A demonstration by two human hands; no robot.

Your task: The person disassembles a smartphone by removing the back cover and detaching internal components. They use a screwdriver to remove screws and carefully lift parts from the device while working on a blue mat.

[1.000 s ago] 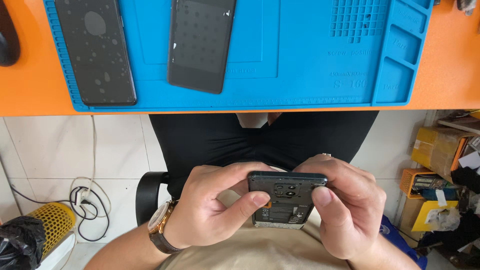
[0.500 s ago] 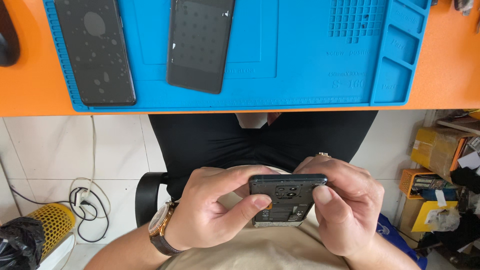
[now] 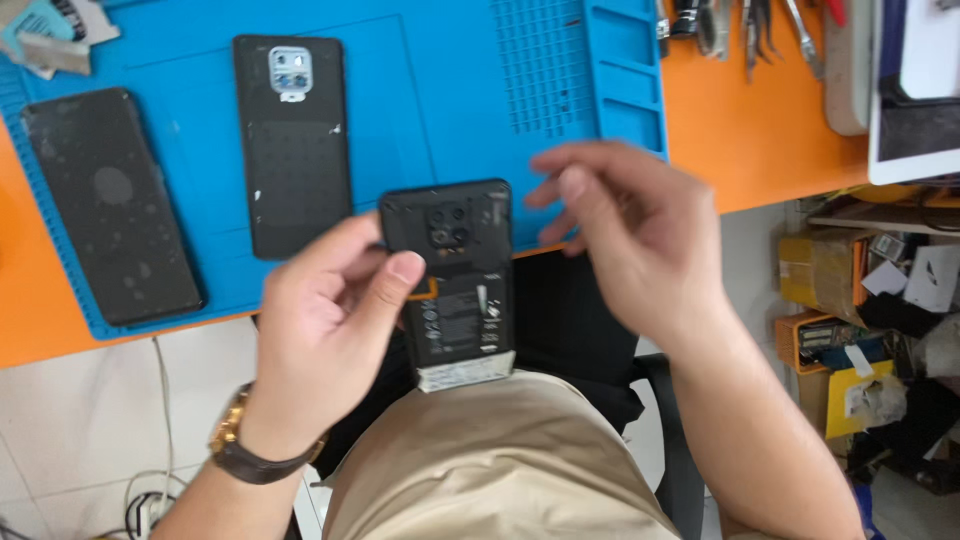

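Above the lap, just off the front edge of the orange bench (image 3: 770, 130), the left hand (image 3: 325, 310) holds an opened phone (image 3: 455, 285), back cover off so its dark insides and camera cluster show; the thumb presses on its left edge and the other fingers curl behind it. Just right of the phone the right hand (image 3: 630, 235) hangs free, blurred, its fingers (image 3: 560, 190) loosely bent and holding nothing I can make out. On the blue work mat (image 3: 450, 90) lie a back cover (image 3: 293, 145) with a camera window and a dark screen panel (image 3: 110, 205), side by side. Metal tools (image 3: 745, 25) rest at the bench's far right.
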